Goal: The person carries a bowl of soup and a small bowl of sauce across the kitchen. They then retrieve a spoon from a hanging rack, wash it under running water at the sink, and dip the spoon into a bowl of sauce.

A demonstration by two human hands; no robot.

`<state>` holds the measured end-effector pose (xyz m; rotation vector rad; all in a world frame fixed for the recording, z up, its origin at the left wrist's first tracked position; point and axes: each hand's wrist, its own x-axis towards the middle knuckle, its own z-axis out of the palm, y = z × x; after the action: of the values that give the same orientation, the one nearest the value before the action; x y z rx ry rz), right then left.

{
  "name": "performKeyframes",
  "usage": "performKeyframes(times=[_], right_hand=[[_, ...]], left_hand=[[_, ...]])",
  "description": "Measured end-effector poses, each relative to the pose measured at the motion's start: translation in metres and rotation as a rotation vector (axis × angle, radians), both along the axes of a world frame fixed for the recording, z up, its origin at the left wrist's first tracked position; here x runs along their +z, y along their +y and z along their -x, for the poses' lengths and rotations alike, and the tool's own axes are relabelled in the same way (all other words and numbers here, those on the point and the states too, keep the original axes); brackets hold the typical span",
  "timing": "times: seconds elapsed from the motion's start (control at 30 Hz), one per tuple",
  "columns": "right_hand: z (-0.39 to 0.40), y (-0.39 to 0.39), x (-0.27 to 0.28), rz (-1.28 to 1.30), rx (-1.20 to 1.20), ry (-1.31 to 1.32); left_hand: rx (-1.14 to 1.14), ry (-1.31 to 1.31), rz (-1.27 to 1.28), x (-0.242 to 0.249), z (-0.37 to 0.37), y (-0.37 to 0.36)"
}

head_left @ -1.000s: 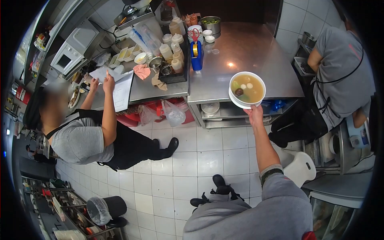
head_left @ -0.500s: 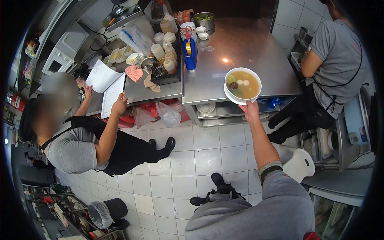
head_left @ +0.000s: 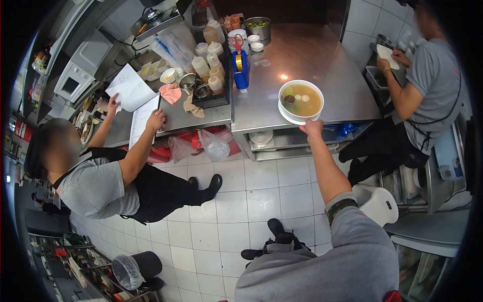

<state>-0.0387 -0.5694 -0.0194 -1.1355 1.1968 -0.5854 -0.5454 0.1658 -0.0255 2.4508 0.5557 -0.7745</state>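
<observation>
One right hand [head_left: 313, 128], grip closed on the soup bowl [head_left: 301, 101], holds it over the steel counter [head_left: 302, 55].

A white round bowl of brown soup [head_left: 301, 100] sat at the front edge of the steel desk [head_left: 312, 55], with the right hand [head_left: 312, 128] under its near rim. Behind it to the left stood a blue plastic holder [head_left: 241, 68], and left of that a black tray of squeeze bottles [head_left: 211, 75]. Further left, white paper sheets [head_left: 135, 98] lay on the desk.

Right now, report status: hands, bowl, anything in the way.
Right hand holds soup bowl over steel counter edge. Left hand out of view. Counter bare under bowl; a co-worker stands at right.
</observation>
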Motion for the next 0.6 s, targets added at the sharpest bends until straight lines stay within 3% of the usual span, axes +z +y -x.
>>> performKeyframes(times=[0.1,0.2,0.3,0.4,0.43,0.47,0.53,0.57,0.6], right_hand=[[-0.015,-0.004,-0.005,0.022,0.013,0.023],[-0.033,-0.021,-0.029,0.010,0.012,-0.024],[-0.044,-0.023,-0.030,-0.004,-0.002,-0.062],[-0.054,-0.024,-0.023,-0.003,0.036,-0.106],[-0.062,-0.047,-0.067,0.066,0.083,-0.231],[-0.068,-0.078,-0.103,0.049,0.189,-0.257],[-0.062,-0.096,-0.110,0.327,0.550,-0.268],[-0.058,-0.107,-0.113,0.470,0.700,-0.304],[-0.078,-0.140,-0.147,0.295,0.701,-0.456]], left_hand=[[-0.008,0.033,-0.040,-0.008,0.010,0.003],[-0.313,-0.126,-0.184,-0.033,0.040,0.021],[-0.161,0.017,-0.059,-0.020,0.039,0.013],[-0.561,-0.132,-0.091,-0.029,0.054,0.024],[0.220,-0.030,-0.118,0.005,0.032,-0.029],[0.410,0.071,0.041,-0.009,0.046,-0.016],[0.352,0.068,0.003,-0.039,0.079,-0.014],[0.374,0.134,-0.055,-0.012,0.061,-0.037],[0.295,0.100,-0.100,-0.004,0.060,-0.047]])
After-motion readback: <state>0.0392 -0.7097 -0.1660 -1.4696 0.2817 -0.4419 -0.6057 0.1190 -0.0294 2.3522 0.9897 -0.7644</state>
